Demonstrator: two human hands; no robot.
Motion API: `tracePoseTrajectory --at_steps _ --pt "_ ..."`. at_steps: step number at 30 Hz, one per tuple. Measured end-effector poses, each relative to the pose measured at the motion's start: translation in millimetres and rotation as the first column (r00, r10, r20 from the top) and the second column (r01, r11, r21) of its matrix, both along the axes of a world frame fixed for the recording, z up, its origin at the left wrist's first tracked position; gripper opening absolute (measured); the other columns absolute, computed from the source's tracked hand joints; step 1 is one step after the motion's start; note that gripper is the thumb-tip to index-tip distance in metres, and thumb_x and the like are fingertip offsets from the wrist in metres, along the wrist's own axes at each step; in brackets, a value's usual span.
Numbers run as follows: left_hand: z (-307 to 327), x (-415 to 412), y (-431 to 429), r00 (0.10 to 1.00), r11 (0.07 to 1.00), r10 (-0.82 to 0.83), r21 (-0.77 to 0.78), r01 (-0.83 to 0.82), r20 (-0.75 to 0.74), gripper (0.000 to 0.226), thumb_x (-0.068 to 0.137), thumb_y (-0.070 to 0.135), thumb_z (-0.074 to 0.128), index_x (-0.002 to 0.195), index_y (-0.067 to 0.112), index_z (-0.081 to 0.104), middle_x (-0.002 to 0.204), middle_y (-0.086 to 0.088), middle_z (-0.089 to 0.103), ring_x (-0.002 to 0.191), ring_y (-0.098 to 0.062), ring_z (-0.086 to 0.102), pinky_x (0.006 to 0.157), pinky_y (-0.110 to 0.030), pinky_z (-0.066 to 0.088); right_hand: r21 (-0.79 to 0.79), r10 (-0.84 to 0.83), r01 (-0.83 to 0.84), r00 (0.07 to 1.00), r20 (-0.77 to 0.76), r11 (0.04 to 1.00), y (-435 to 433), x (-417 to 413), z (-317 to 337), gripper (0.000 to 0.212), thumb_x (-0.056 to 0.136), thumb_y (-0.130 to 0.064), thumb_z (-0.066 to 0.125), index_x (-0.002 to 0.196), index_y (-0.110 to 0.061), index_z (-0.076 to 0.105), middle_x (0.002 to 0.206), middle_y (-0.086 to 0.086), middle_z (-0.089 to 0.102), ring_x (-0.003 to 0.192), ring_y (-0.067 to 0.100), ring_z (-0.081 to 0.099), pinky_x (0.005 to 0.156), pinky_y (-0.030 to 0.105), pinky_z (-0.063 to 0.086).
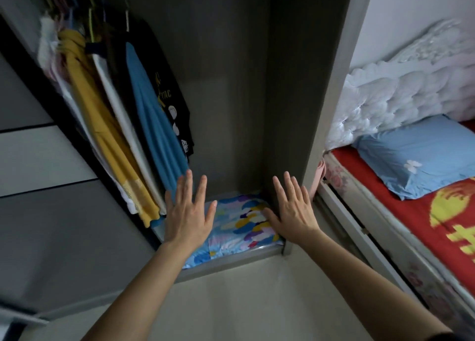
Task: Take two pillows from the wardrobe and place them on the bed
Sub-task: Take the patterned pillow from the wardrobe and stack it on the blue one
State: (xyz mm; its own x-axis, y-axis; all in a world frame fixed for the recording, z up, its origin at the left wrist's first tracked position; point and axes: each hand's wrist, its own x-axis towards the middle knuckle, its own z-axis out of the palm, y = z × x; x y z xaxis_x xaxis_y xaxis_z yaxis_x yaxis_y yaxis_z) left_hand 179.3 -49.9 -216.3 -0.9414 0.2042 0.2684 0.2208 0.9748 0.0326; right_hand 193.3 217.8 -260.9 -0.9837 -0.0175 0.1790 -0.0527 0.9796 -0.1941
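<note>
A pillow with a blue, yellow and white pattern lies flat on the floor of the open wardrobe. My left hand hovers over its left end, fingers spread and empty. My right hand is spread over the pillow's right end beside the wardrobe's side panel, holding nothing. A light blue pillow rests on the bed at the right, on a red cover.
Clothes on hangers, yellow, white, blue and black, fill the wardrobe's left side. A grey sliding door stands at the left. The wardrobe's right panel separates it from the bed's white tufted headboard. Pale floor lies below.
</note>
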Motion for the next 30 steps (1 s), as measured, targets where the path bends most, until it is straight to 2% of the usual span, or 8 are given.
tracePoseTrajectory --at_steps 5,8,11,14,18,23,27,30 --pt "-18.9 -24.7 -69.4 0.996 0.996 -0.084 -0.019 0.083 -0.017 0.068 0.099 0.054 0.029 0.155 0.018 0.018 0.164 -0.018 0.006 0.150 -0.036 0.014 0.112 -0.062 0.028 0.030 -0.006 0.004 0.998 0.062 1.000 -69.0 -17.6 -13.3 0.084 0.097 -0.059 0.041 0.159 -0.023 -0.004 0.167 0.014 -0.005 0.154 0.034 -0.001 0.125 0.051 0.005" --pt "-34.7 -44.7 -85.7 0.994 0.994 -0.106 -0.004 0.107 0.034 0.069 0.098 0.054 0.031 0.155 0.018 0.015 0.163 -0.020 0.000 0.150 -0.037 0.010 0.111 -0.063 0.029 0.024 -0.011 0.009 0.998 0.060 1.000 -90.8 -19.6 -21.0 0.084 0.097 -0.059 0.042 0.159 -0.024 -0.002 0.167 0.014 -0.006 0.154 0.034 0.001 0.124 0.050 0.008" --pt "-52.7 -65.5 -81.0 0.989 0.992 -0.125 0.023 0.124 0.073 0.071 0.097 0.053 0.033 0.156 0.019 0.013 0.163 -0.020 -0.003 0.150 -0.038 0.007 0.111 -0.064 0.027 0.062 0.012 -0.017 0.997 0.079 0.998 -89.3 -27.5 -28.5 0.085 0.096 -0.059 0.044 0.159 -0.024 0.000 0.167 0.015 -0.005 0.154 0.035 0.003 0.124 0.049 0.007" --pt "-73.2 -87.3 -68.1 0.984 0.990 -0.143 0.023 0.141 0.109 0.071 0.096 0.053 0.034 0.156 0.018 0.015 0.163 -0.022 -0.003 0.149 -0.040 0.008 0.111 -0.064 0.027 0.030 -0.004 0.002 0.997 0.076 1.000 -73.6 -44.8 -39.9 0.085 0.095 -0.055 0.049 0.160 -0.023 0.004 0.167 0.017 -0.003 0.153 0.037 0.005 0.124 0.051 0.008" --pt "-104.4 -127.2 -41.0 0.974 0.988 -0.155 0.000 0.157 0.166 0.072 0.097 0.053 0.035 0.155 0.019 0.011 0.162 -0.023 -0.004 0.149 -0.041 0.009 0.111 -0.065 0.026 -0.003 -0.028 0.028 0.993 0.119 1.000 -45.0 -85.8 -70.9 0.084 0.097 -0.057 0.045 0.159 -0.024 0.000 0.167 0.016 -0.007 0.153 0.036 0.000 0.123 0.049 0.003" --pt "-157.0 -187.9 -13.9 0.971 0.997 -0.062 -0.028 0.071 0.233 0.071 0.096 0.048 0.045 0.155 0.018 0.019 0.162 -0.024 0.001 0.148 -0.042 0.013 0.112 -0.065 0.023 -0.090 0.052 -0.037 0.983 0.176 0.995 -13.8 -160.2 -133.3 0.080 0.099 -0.049 0.047 0.160 -0.019 0.004 0.166 0.018 -0.006 0.154 0.036 0.002 0.124 0.051 0.012" --pt "-196.5 -228.0 1.2 0.953 0.998 0.040 -0.049 -0.027 0.299 0.072 0.095 0.047 0.046 0.155 0.018 0.020 0.162 -0.024 0.003 0.148 -0.042 0.014 0.112 -0.065 0.023 -0.153 0.103 -0.060 0.950 0.295 0.986 -8.8 -213.8 -186.9 0.081 0.098 -0.049 0.047 0.159 -0.021 0.001 0.166 0.018 -0.010 0.154 0.036 0.002 0.123 0.053 0.015" --pt "-231.3 -253.5 9.2 0.936 0.995 0.095 -0.063 -0.079 0.337 0.070 0.094 0.046 0.046 0.154 0.016 0.023 0.162 -0.025 0.006 0.147 -0.043 0.015 0.111 -0.064 0.025 -0.173 0.155 -0.101 0.927 0.341 0.980 -9.9 -244.0 -231.4 0.081 0.097 -0.044 0.051 0.159 -0.016 0.007 0.165 0.023 -0.004 0.152 0.040 0.009 0.121 0.055 0.020"
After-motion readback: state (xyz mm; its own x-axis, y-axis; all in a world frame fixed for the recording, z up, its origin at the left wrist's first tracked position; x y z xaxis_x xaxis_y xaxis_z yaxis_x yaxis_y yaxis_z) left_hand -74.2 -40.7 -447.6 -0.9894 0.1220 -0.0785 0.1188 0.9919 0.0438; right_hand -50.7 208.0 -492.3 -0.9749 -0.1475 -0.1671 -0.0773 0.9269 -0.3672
